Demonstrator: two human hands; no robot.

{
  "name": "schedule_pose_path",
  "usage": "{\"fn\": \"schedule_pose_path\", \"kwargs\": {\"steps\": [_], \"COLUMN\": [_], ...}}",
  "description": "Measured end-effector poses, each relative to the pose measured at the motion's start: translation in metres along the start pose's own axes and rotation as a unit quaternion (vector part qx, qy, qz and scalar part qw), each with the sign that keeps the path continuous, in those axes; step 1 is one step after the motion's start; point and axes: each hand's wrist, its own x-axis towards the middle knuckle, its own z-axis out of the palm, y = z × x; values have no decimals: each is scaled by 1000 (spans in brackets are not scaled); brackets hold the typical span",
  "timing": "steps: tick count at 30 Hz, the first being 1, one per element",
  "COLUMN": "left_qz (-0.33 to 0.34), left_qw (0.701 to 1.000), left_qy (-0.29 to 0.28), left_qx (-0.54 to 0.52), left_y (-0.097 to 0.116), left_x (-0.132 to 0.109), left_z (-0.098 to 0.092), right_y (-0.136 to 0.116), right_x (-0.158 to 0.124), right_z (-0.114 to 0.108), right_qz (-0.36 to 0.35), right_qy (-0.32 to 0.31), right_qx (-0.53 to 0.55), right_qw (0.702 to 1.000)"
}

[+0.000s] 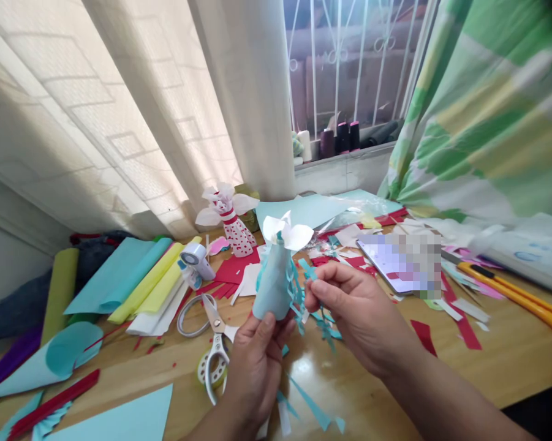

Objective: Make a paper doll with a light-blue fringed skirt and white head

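Paper cone point(271, 291), pale blue and smooth, stands upright in the left hand point(257, 376), whose grip closes around its lower end with the thumb pressed against the front. Two curved white paper wings point(287, 231) spread from its narrow top. Just beside it, the right hand point(358, 312) pinches a teal paper fringe point(319, 294) between thumb and fingers; the thin, jagged cut strip hangs close against the cone's side, and the hands sit above the middle of the surface. Loose teal paper strips point(312, 413) lie below them on the glossy, varnished wooden surface point(500, 349). Near the left hand, white-handled scissors point(217, 352) lie over a small roll of tape point(211, 372). Farther off stands a finished-looking paper figure point(230, 223), its red-and-white cone dotted and its white wings broad and rounded. Left of it, a white tape dispenser point(195, 263) rests against soft rolled sheets of teal paper point(114, 275) and yellow paper point(151, 282), while a flat pale blue paper cone point(41, 361) lies nearer. Red paper scraps point(462, 324) and a long yellow-orange utility knife point(510, 300) lie to the right, beside a flat device point(395, 263) too blurred to identify. Sheer cream curtains point(96, 122) hang at the far edge.
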Motion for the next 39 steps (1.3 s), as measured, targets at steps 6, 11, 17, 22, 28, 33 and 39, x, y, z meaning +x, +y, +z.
{"fn": "schedule_pose_path", "kwargs": {"steps": [6, 11, 17, 22, 28, 33, 39], "left_qz": [17, 8, -7, -29, -49, -54, -52], "left_qw": [999, 999, 1000, 998, 998, 997, 997], "left_qy": [-7, 16, -8, -12, -2, -11, -23], "left_qx": [31, 42, -21, -45, -44, -51, -54], "left_y": [-5, -6, -4, -3, -4, -4, -4], "left_x": [-1, -4, -4, -4, -8, -8, -9], "left_z": [-3, -1, 4, 3, 5, 6, 7], "right_y": [4, 5, 5, 5, 6, 6, 7], "right_x": [5, 4, 3, 6, 11, 10, 7], "right_z": [15, 17, 15, 14, 16, 19, 19], "right_qz": [-11, -1, -28, -83, -68, -39, -28], "right_qy": [19, 13, 30, 22, 39, 63, 64], "right_qx": [28, 19, -45, -76, -90, -76, -21], "right_qw": [999, 1000, 998, 993, 993, 994, 997]}}
